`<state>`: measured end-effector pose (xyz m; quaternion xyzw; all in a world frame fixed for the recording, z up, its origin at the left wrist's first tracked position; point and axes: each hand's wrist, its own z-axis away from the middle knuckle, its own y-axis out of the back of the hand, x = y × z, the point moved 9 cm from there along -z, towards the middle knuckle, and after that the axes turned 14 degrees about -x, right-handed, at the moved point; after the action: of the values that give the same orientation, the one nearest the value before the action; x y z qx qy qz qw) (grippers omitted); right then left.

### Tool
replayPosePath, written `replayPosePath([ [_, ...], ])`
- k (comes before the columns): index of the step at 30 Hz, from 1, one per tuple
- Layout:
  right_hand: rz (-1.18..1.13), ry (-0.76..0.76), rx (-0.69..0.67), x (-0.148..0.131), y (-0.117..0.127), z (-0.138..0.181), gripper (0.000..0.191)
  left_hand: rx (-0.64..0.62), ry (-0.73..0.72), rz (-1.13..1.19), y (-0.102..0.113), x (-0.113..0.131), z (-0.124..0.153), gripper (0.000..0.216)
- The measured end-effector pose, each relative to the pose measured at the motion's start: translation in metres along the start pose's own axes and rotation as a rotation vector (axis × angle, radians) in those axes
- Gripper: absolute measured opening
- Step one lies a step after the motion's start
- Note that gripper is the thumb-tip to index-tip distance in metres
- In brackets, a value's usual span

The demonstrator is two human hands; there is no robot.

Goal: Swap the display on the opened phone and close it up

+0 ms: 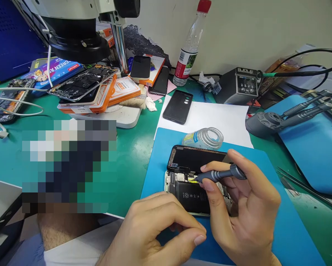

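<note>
My right hand grips a dark grey precision screwdriver between thumb and fingers. Its tip points left, at the upper part of an opened smartphone, by a small yellow patch; contact cannot be made out. The phone's black battery shows in the housing, and its screen is folded up along the far side. Beside the phone's near edge is my left hand, thumb and fingertips pinched together; whatever may be between them is hidden. Beneath the phone lies a blue mat.
A glass jar lies on its side behind the phone. Farther back are a black phone back, a tilted bottle, a soldering station and stacked boxes. Microscope overhangs the left; tweezers lie right.
</note>
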<state>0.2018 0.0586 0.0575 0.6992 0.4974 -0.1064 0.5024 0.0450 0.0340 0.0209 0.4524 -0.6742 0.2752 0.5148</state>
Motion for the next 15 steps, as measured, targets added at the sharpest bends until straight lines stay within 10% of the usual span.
replayPosePath([
  [15, 0.187, 0.105, -0.002, -0.020, 0.013, -0.005, 0.063, -0.036, 0.019, -0.041, 0.004, 0.011, -0.007, 0.008],
])
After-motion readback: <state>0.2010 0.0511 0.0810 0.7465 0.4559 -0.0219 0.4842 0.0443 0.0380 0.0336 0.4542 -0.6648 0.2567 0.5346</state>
